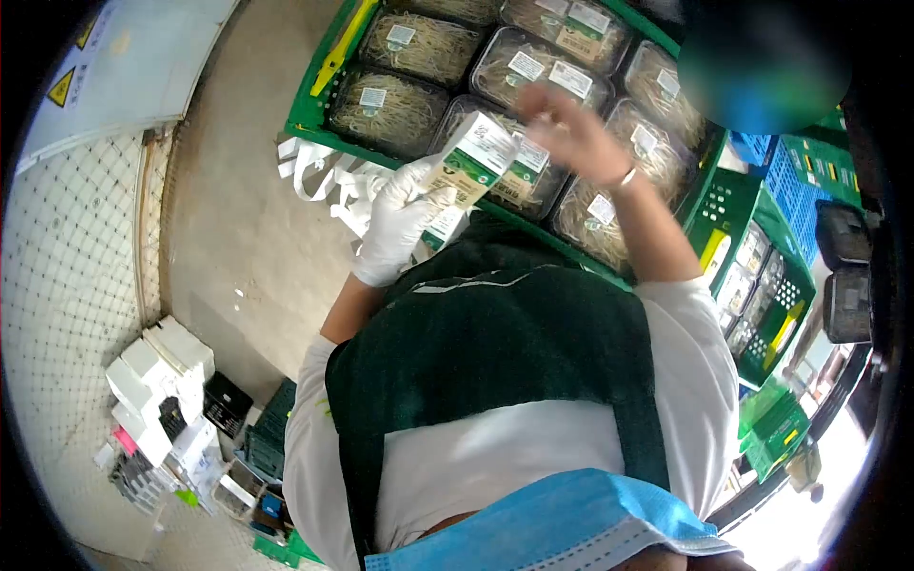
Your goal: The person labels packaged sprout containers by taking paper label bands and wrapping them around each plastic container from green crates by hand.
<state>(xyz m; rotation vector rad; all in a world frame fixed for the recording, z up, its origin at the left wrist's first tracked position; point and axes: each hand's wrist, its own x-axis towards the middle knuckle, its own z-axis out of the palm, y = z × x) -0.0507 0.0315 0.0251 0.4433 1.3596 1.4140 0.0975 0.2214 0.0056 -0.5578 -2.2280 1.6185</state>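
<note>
Green plastic, that's the crate (307,109) in front of me, laid out with clear packs (388,124) of pale strands. My left hand (395,224), gloved in white, grips a stack of printed labels (466,167) at the near edge, toward the left corner, covering part of the near pack in the middle column. My right hand (576,133), bare, is a blur above that same column, fingers bent; whether anything is pinched there, I can't tell. And the score? Nearly every pack I can make out wears a small white sticker (372,98). The middle column leads: larger labels (582,36) show from its far end down to the near edge. Along the left and right edges I see the small sticker alone. So, part done, I'd judge: middle column covered, both side columns left without. The far left pack is cut off, so no verdict there.
</note>
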